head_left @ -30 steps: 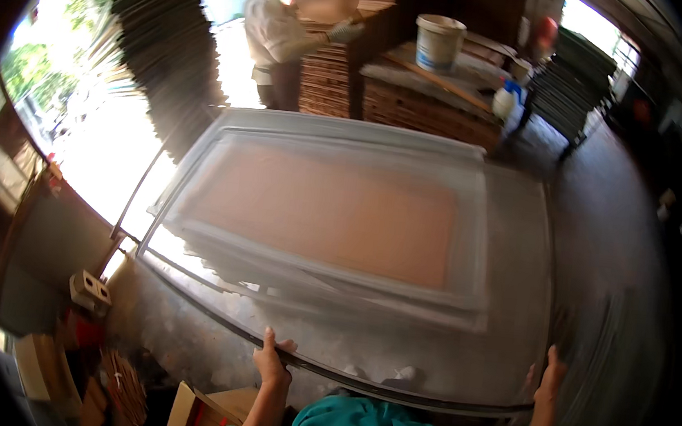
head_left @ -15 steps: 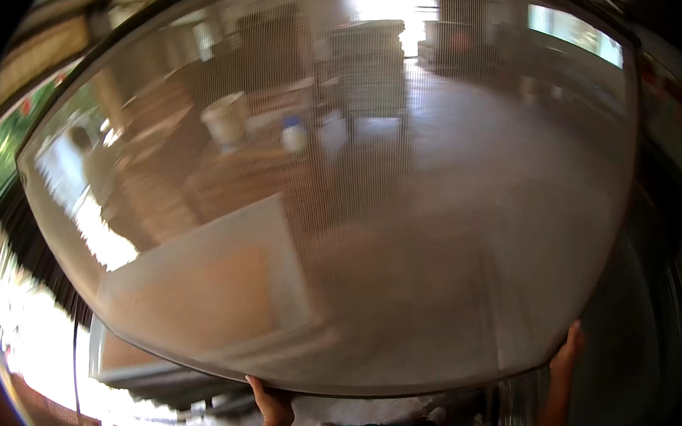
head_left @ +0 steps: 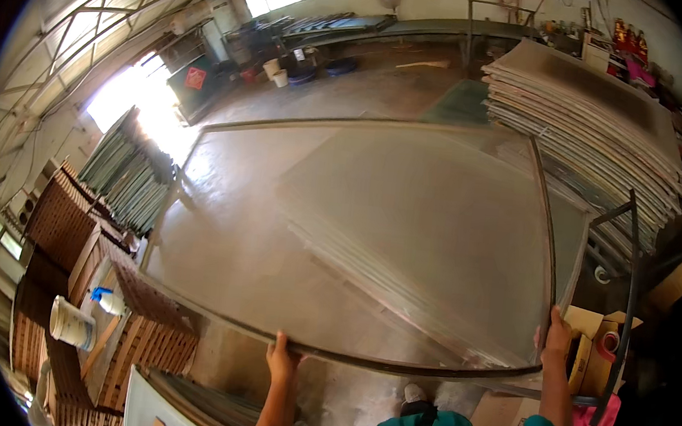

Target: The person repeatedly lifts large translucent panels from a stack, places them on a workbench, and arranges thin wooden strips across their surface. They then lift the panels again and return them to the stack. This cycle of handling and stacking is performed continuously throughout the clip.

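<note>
Left hand (head_left: 281, 361) gripping near edge of mesh screen frame (head_left: 355, 239), right hand (head_left: 556, 336) clasping its near right corner, stack of boards (head_left: 595, 131) beyond the frame

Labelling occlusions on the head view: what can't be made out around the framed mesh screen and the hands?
- Floor and a low stack below the framed mesh screen: hazy through the mesh.
- Palms of left hand and right hand: hidden by the frame's near edge.
- Wall hangings: too small.
- White bucket: warped near the fisheye rim.

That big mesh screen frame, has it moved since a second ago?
Yes. The screen frame, then over the vat near the white bucket, is now carried away toward the stack of screens.
</note>
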A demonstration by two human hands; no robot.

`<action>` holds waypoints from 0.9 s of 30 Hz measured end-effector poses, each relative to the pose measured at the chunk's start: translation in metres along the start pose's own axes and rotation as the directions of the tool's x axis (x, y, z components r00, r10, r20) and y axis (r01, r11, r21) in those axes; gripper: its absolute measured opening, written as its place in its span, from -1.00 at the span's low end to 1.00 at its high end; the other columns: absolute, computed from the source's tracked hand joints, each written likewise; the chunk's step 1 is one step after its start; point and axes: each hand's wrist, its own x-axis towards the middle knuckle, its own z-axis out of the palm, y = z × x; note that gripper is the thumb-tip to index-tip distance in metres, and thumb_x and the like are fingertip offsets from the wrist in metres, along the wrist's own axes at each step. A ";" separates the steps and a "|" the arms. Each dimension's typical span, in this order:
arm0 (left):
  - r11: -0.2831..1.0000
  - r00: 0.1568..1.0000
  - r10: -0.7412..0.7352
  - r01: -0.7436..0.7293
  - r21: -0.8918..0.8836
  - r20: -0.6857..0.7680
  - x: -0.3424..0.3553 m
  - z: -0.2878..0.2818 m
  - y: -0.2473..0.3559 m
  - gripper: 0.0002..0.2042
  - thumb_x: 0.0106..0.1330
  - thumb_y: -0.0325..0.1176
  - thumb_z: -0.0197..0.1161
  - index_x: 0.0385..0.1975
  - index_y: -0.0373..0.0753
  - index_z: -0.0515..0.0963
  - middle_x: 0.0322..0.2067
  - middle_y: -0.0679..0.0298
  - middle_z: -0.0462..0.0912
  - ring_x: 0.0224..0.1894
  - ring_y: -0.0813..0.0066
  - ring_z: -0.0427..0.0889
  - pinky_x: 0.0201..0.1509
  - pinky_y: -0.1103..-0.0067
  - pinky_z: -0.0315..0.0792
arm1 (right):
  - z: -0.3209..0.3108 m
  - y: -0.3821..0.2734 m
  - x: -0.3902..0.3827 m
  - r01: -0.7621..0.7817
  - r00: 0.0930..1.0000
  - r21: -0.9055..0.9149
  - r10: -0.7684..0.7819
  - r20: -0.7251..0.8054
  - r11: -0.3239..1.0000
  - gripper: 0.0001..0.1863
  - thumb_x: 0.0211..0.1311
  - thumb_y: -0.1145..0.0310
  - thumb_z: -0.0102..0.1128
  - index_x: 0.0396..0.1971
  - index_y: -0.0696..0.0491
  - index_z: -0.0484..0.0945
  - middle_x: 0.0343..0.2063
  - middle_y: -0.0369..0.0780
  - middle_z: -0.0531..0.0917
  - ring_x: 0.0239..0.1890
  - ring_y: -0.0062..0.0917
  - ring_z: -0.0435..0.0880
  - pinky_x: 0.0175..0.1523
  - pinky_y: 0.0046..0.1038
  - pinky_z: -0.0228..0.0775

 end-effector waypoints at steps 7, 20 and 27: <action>0.903 0.959 -0.184 0.079 0.422 0.214 0.099 0.166 -0.056 -0.68 0.30 -0.18 0.14 -0.27 -0.39 0.43 -0.51 0.24 0.52 -0.60 0.50 0.52 -0.58 0.61 0.53 | -0.080 0.029 0.033 -0.073 0.945 0.076 0.093 -0.312 0.994 -0.57 0.23 -0.05 0.03 -0.49 0.06 0.40 -0.81 -0.24 0.41 -0.86 -0.44 0.38 -0.81 -0.41 0.15; 0.922 0.921 -0.285 0.188 0.338 0.265 0.126 0.188 -0.138 -0.48 0.23 -0.41 0.17 0.15 -0.44 0.18 -0.31 0.08 0.56 -0.38 0.43 0.57 -0.38 0.58 0.46 | -0.067 0.025 0.114 -0.141 0.938 -0.866 -0.214 -0.272 0.480 -0.46 0.29 -0.01 -0.11 -0.19 0.25 0.51 -0.27 0.00 0.62 -0.19 -0.18 0.62 -0.30 -0.22 0.49; 0.848 0.934 -0.318 0.202 0.491 0.165 -0.033 -0.032 -0.111 -0.49 0.18 -0.30 0.21 0.10 -0.43 0.32 -0.28 0.14 0.61 -0.31 0.45 0.58 -0.31 0.57 0.47 | 0.031 -0.027 0.112 0.264 0.822 -0.883 -0.389 0.416 -0.387 -0.85 0.08 0.36 0.16 -0.42 0.12 0.57 -0.38 -0.04 0.63 -0.29 -0.14 0.62 -0.25 -0.22 0.47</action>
